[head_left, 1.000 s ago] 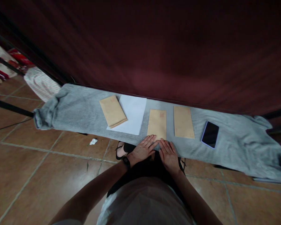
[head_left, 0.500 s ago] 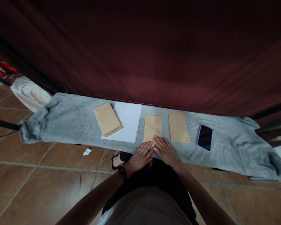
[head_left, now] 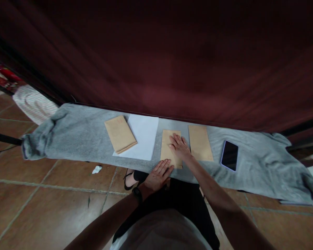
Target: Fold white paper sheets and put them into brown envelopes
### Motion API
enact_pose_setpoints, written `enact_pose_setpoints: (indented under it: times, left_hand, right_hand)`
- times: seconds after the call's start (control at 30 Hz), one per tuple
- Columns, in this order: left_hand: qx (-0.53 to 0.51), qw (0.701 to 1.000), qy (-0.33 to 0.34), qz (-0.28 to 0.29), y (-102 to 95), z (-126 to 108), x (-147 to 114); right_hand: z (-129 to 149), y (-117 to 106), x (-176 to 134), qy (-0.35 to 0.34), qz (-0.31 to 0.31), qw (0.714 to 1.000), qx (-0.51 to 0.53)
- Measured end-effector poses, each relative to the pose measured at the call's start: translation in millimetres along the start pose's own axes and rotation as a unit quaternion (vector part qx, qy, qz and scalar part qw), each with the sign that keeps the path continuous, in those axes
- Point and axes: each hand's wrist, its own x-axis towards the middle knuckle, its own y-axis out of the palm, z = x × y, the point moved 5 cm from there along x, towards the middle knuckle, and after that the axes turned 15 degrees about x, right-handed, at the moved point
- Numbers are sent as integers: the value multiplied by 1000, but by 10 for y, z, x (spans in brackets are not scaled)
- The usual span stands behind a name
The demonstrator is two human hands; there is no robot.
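dark red curtain fills everything toward 12 o'clock from where i watch through the head camera, with brown floor tiles toward 6. between them a long narrow surface under a grey cloth runs from 9 to 3.

near the middle of that cloth lies the kraft envelope both hands are on. it is flat, its long axis running almost straight from 12 to 6, one short end facing the curtain and the other facing the wearer. a narrow strip seems to cross the near end, though at this distance i can't be sure it is a flap.

i see the right hand palm down on the envelope's 1 o'clock side, fingers straight and slightly parted, aimed at 11, gripping nothing. the left hand is also flattened, fingers extended toward 1, fingertips at the envelope's 7 o'clock corner; no grip that i can make out.

just beside at 3 o'clock is a second envelope, its near end leaning a little toward 5. farther out at 3 sits a phone, screen up. toward 9 i have white paper, partly covered by an envelope stack whose long axis points from 11 to 5.
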Motion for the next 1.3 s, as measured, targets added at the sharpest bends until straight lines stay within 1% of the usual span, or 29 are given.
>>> enact_pose_setpoints:
  times: [0.2, 0.3, 0.4, 0.53, 0.67, 0.8, 0.93, 1.1, 1.2, 1.3]
  left_hand:
    - [-1, 1000, -1, 12, 25, -14, -8]
    - [-5, 1000, -4, 16, 19, -17, 2]
    - [-8, 1000, -9, 15, -4, -11, 7]
    - [-14, 1000, 0, 19, -21, -10, 3]
    - [-8, 1000, -4, 22, -6, -14, 5]
    - [-1, 1000, -4, 27, 8, -27, 12]
    - [-9, 999, -3, 30, -4, -32, 10]
    - [-12, 999, -6, 35, -25, -39, 3]
    - [-11, 999, -5, 41, -41, -42, 4]
    - [-13, 999, -4, 44, -67, -40, 7]
  right_hand:
    - [-46, -13, 218, 31, -17, 999, -9]
    - [-36, -18, 234, 32, -29, 999, -13]
    - [6, 8, 175, 11, -22, 1000, -11]
    - [93, 72, 8, -30, 5, 1000, 4]
    - [178, 101, -198, -54, 21, 998, 14]
    - [265, 81, -397, -80, 40, 996, 21]
    - [332, 32, -586, -92, 56, 994, 28]
    - [416, -11, -863, -114, 48, 992, 36]
    - [451, -13, -1044, -119, 28, 992, 38]
    - [465, -14, -1197, -110, 3, 993, 43]
